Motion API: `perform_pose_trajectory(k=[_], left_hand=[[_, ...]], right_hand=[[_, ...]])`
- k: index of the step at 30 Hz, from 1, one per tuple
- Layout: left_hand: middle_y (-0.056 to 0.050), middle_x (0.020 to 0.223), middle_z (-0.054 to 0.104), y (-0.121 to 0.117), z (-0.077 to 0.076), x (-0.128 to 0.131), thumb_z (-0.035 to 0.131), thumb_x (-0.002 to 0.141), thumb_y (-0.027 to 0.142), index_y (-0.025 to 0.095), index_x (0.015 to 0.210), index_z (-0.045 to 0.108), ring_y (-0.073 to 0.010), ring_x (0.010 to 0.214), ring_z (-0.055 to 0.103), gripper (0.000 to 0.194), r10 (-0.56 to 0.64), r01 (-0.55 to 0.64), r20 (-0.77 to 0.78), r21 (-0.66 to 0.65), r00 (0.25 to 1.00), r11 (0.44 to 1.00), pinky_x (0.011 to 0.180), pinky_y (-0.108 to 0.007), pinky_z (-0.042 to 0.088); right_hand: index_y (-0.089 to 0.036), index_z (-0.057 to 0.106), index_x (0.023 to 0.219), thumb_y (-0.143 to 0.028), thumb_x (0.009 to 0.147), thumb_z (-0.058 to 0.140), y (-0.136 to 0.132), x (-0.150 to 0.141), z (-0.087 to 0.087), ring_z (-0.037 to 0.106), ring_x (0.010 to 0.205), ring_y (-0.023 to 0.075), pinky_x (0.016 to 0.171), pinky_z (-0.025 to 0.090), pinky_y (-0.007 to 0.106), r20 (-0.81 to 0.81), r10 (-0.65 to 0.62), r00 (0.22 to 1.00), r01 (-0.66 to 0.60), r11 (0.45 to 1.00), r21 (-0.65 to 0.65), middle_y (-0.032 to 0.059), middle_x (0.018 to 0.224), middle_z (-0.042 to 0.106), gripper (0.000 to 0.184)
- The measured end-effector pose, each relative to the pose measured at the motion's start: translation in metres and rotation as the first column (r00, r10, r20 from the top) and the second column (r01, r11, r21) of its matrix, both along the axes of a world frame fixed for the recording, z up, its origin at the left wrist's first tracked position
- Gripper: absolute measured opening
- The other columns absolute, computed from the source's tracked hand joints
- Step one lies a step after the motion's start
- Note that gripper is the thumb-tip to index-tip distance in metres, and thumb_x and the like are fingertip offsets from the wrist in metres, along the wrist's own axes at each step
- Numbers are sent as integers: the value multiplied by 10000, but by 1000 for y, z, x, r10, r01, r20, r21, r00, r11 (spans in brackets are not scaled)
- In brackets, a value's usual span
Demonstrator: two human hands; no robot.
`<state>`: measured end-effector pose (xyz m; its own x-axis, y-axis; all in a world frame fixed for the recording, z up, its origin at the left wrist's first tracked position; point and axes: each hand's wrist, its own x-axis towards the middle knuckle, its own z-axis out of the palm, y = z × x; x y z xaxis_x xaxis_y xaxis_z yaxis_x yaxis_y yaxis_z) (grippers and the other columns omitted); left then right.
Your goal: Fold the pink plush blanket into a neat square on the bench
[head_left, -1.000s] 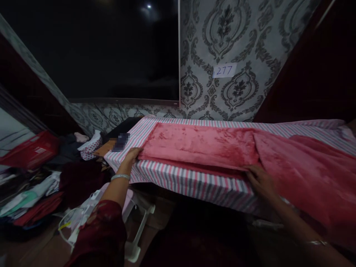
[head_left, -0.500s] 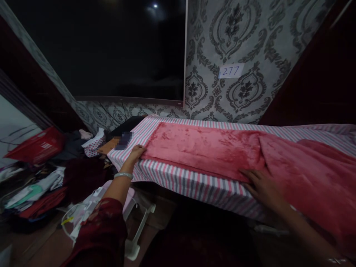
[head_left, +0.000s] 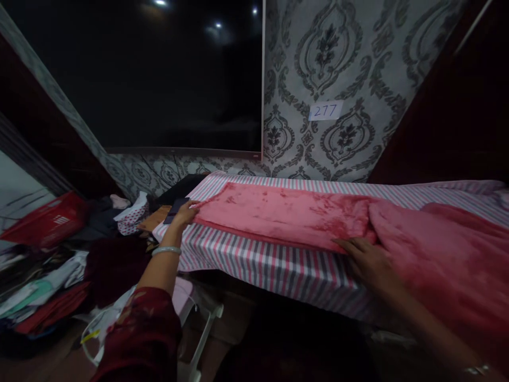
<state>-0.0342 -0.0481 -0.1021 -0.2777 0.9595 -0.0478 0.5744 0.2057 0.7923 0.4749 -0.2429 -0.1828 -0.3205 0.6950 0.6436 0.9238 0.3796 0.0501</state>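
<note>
Pink plush blanket [head_left: 274, 212]: centre, on striped cloth [head_left: 258, 260] | left hand [head_left: 184, 216]: pinching its 9 o'clock corner, now pulled outward | right hand [head_left: 365, 259]: at 4 o'clock edge, grip unclear | near-edge gap narrowed; layers seem flatter

The left hand [head_left: 183, 216] is drawing the pink blanket's [head_left: 274, 213] near-left corner farther outward; its front-edge gap is narrowing; the right hand [head_left: 368, 259], dimly seen, is apparently shifting leftward.
</note>
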Motion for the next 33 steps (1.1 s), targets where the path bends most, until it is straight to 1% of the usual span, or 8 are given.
perform_pose_trajectory(k=[10, 12, 14, 16, 18, 22, 28, 33], left_hand=[[-227, 1199, 627, -31, -18, 29, 524, 815, 225, 87, 1210, 604, -356, 1160, 581, 426, -21, 143, -509, 203, 861, 969, 931, -462, 489], [-214, 1329, 582, -38, -32, 71, 513, 856, 292, 111, 1274, 577, -356, 1266, 527, 460, -164, 464, -667, 301, 726, 833, 1034, -503, 445], [-170, 1379, 581, -49, -49, 125, 522, 887, 376, 159, 1322, 560, -315, 1304, 520, 487, -390, 773, -737, 276, 552, 572, 1091, -488, 424], [-151, 1480, 508, -64, -66, 183, 525, 907, 411, 183, 1410, 504, -288, 1362, 478, 552, -536, 918, -758, 214, 372, 334, 1122, -466, 407], [-146, 1519, 469, -81, -79, 233, 544, 906, 391, 197, 1438, 489, -292, 1390, 450, 569, -592, 963, -764, 151, 256, 222, 1131, -480, 397], [-134, 1491, 508, -99, -89, 285, 496, 925, 271, 220, 1408, 542, -315, 1387, 455, 488, -599, 960, -765, 91, 237, 264, 1122, -560, 374], [-112, 1476, 529, -89, -96, 282, 459, 898, 193, 238, 1414, 544, -283, 1362, 493, 525, -577, 958, -774, 132, 261, 255, 1100, -523, 411], [-92, 1441, 567, -77, -110, 279, 446, 899, 219, 257, 1376, 588, -265, 1328, 535, 499, -506, 948, -804, 241, 314, 206, 1087, -487, 438]], right_hand=[[-208, 688, 1196, -73, 810, 467, -1, -23, -45, 638, 970, 230, 819, 540, 363, -70, -27, 997, 18, 993, -120, 105, 1048, 688, 465], [-205, 697, 1178, -60, 790, 482, 0, -29, -39, 631, 995, 248, 832, 537, 389, -84, -67, 994, 52, 984, -171, 112, 1086, 685, 467], [-196, 693, 1183, -50, 778, 494, 0, -34, -30, 628, 978, 251, 842, 536, 406, -104, -92, 990, 67, 973, -222, 108, 1070, 689, 474], [-224, 680, 1201, -69, 803, 500, -3, -35, -20, 623, 989, 250, 859, 536, 411, -146, -87, 986, 51, 971, -232, 90, 1069, 689, 464], [-259, 670, 1206, -126, 867, 499, -11, -30, -11, 617, 1003, 250, 865, 537, 411, -199, -67, 978, 28, 981, -193, 77, 1072, 683, 402], [-252, 684, 1146, -226, 940, 472, -39, 6, -1, 619, 976, 255, 837, 539, 437, -351, -126, 928, 132, 991, -5, 89, 1058, 675, 296], [-201, 682, 1135, -276, 912, 496, -72, 102, -14, 603, 1047, 253, 943, 504, 464, -541, -398, 741, 444, 895, -50, 114, 1102, 668, 300], [-144, 676, 1151, -218, 834, 489, -85, 190, -9, 593, 1109, 266, 1009, 458, 446, -582, -664, 470, 717, 672, -187, 137, 1151, 686, 376]])
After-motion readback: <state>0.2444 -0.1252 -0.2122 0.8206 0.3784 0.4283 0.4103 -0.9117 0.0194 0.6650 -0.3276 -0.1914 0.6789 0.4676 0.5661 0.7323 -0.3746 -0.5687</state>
